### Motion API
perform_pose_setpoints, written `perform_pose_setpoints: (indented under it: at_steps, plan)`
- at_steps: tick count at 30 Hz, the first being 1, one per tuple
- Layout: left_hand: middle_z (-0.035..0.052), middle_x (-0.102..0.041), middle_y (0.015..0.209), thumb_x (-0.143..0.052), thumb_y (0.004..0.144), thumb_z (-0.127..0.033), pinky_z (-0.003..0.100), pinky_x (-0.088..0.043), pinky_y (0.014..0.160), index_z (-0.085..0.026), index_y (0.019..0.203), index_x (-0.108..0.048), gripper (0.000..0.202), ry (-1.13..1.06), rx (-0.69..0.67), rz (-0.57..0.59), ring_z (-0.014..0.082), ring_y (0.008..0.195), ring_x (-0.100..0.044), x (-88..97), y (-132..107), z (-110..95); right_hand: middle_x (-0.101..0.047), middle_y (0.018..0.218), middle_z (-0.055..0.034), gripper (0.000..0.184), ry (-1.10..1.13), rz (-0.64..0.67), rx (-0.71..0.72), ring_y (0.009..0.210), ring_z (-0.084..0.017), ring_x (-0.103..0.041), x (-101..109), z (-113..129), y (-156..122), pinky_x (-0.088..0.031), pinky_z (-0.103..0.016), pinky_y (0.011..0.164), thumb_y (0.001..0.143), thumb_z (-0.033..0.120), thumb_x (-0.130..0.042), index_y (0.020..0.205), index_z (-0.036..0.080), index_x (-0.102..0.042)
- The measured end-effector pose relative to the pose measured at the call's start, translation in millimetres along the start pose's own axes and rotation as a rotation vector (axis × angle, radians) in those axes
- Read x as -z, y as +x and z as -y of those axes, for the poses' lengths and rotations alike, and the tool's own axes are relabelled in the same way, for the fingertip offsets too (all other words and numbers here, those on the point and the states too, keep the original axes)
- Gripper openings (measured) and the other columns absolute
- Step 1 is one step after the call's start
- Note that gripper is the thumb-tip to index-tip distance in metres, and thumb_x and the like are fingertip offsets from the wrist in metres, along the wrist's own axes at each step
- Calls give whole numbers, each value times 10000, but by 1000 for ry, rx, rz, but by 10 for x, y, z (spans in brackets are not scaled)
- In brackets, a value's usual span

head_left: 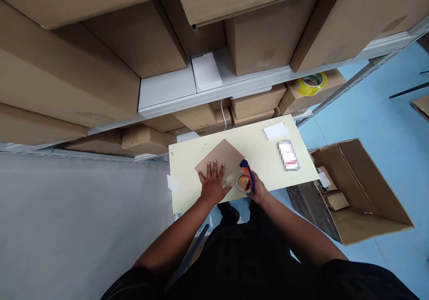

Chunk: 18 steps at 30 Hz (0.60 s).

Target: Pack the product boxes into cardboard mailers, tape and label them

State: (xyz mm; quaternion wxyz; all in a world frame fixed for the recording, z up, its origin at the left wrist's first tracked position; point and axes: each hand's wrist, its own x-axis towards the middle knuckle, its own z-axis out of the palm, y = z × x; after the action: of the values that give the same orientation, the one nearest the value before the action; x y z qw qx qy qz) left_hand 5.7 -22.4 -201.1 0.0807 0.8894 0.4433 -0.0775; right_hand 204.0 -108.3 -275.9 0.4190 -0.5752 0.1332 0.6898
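Observation:
A small flat brown cardboard box (224,155) lies on a pale yellow table (191,166) below me. My left hand (212,181) rests flat on the box's near corner, fingers spread. My right hand (257,188) grips a blue and orange tape dispenser (246,178) with a clear tape roll, held against the box's right near edge.
A white card (276,131) and a blurred label (288,156) lie on the table's right side. An open cardboard carton (362,197) stands on the blue floor at right. Shelves of cardboard boxes (268,36) rise ahead, with a yellow tape roll (311,84) on one.

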Motion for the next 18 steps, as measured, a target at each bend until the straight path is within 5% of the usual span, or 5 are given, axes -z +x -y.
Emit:
perform_pose_setpoints:
  at_steps: [5, 9, 14, 18]
  plan:
    - [130, -297, 1689, -751, 799, -611, 567, -220, 1227, -323, 1611, -356, 948, -8, -236, 81, 397, 1499, -336, 113, -26, 281, -725, 731, -40, 452, -137, -60, -17, 631, -186, -650, -197, 937, 259, -501, -282, 552, 908, 645, -612, 990, 206, -686]
    - [132, -391, 1639, -713, 818, -654, 649, -56, 1244, -380, 1541, -475, 809, -19, -248, 7, 415, 1529, -282, 83, 146, 404, -673, 616, -28, 413, -243, -43, -10, 586, -184, -614, -310, 1276, 405, -462, -278, 522, 847, 607, -732, 893, 199, -680]
    - [153, -194, 1717, -745, 789, -660, 712, -43, 1211, -359, 1564, -438, 885, -48, -208, -29, 435, 1578, -134, -22, 190, 361, -656, 600, -9, 489, -300, -76, 13, 542, -156, -557, -242, 1123, 291, -433, -259, 490, 857, 700, -659, 875, 212, -683]
    - [146, -199, 1718, -720, 814, -655, 681, -89, 1226, -346, 1570, -432, 866, -75, -214, -38, 420, 1585, -125, -47, 151, 362, -717, 717, -45, 515, -281, -93, -3, 629, -194, -644, 88, 465, -15, -522, -314, 559, 925, 693, -551, 960, 202, -704]
